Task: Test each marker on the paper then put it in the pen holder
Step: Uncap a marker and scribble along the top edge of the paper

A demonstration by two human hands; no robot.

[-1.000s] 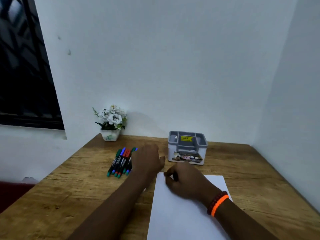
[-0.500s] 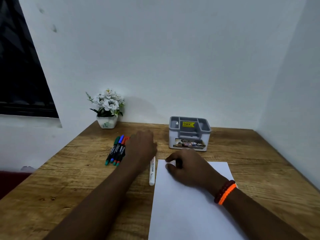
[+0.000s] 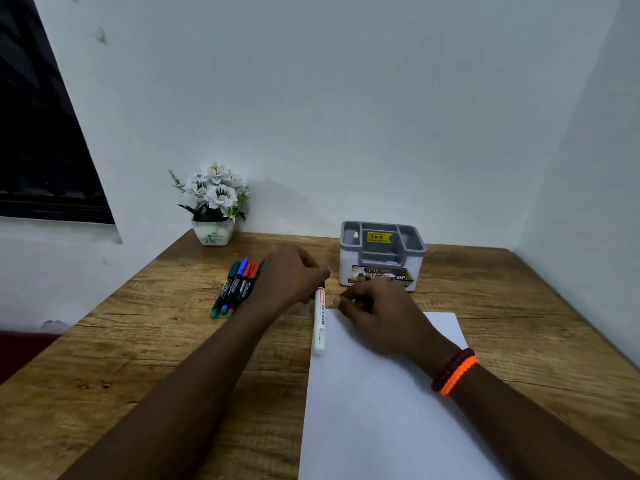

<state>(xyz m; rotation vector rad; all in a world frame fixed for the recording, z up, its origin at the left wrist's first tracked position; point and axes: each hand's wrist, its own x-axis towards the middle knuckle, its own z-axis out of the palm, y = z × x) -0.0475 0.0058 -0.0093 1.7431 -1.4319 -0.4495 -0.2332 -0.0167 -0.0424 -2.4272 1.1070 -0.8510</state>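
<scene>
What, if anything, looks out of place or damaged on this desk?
Nothing stands out. The pen holder is upright, the paper is flat and unmarked, and the spare markers lie bunched together.

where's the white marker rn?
Head view, centre: white marker lies along the paper's left edge, its far end at the left hand.

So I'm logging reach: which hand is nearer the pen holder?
Right. The right hand lies just in front of the pen holder; the left hand is off to its left, gripping the white marker.
</scene>
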